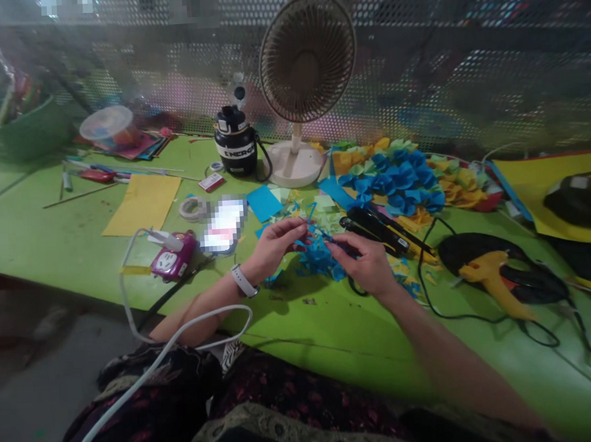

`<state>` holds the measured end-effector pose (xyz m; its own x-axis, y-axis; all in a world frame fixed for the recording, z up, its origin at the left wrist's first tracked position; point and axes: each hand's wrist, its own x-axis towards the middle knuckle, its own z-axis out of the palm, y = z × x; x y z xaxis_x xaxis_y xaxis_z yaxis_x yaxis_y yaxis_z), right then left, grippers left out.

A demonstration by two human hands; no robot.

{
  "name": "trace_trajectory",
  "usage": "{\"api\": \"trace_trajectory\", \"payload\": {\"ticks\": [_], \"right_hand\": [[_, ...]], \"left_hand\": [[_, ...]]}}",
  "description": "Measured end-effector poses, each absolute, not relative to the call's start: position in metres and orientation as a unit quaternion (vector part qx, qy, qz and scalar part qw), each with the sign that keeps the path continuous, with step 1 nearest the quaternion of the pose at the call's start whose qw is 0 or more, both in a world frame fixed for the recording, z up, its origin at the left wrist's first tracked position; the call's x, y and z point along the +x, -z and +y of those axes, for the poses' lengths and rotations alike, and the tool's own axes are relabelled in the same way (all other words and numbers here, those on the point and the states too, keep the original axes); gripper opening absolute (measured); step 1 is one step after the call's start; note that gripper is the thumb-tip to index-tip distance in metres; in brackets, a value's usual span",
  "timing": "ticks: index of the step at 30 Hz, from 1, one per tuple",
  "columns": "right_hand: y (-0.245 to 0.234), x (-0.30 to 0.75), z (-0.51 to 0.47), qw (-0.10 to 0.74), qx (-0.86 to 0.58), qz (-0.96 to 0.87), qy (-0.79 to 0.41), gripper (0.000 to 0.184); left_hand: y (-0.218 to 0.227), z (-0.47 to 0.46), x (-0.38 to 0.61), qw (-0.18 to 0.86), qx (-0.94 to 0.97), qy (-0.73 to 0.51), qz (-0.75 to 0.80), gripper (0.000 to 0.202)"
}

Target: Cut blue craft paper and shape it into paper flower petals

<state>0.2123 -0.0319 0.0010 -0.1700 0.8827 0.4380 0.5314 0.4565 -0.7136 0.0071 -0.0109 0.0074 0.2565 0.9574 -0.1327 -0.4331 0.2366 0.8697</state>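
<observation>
My left hand (277, 245), with a white watch on its wrist, pinches one edge of a blue folded-paper flower piece (317, 254) just above the green table (76, 241). My right hand (365, 263) closes its fingers on the other side of the same blue piece. Loose blue, green and yellow paper scraps (299, 211) lie right behind both hands. A black tool (376, 229) lies just beyond my right hand.
A yellow glue gun (489, 279) with black cord lies at the right. Behind stand a desk fan (301, 80), a black jar (235, 144) and a pile of paper flowers (403, 174). Left are a phone (223, 225), tape roll (192, 207), yellow sheet (141, 204) and pink power strip (172, 258).
</observation>
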Motion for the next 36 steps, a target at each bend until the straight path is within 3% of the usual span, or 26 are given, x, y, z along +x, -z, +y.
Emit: {"api": "trace_trajectory", "payload": {"ticks": [24,29,32,36], "right_hand": [[0.003,0.212,-0.034,0.373,-0.456,-0.785,-0.191,0.014],[-0.005,0.215,-0.031,0.437,-0.508,-0.671,-0.317,0.014],[-0.008,0.214,-0.028,0.491,-0.498,-0.565,-0.438,0.019],[-0.010,0.206,-0.030,0.481,-0.494,-0.509,-0.515,0.031]], "left_hand": [[-0.013,-0.011,0.007,0.653,0.364,-0.519,0.414,0.043],[-0.012,-0.001,-0.002,0.593,0.351,-0.593,0.417,0.037],[-0.009,-0.006,0.002,0.615,0.422,-0.535,0.397,0.038],[-0.003,-0.017,0.013,0.628,0.491,-0.473,0.374,0.042]]}}
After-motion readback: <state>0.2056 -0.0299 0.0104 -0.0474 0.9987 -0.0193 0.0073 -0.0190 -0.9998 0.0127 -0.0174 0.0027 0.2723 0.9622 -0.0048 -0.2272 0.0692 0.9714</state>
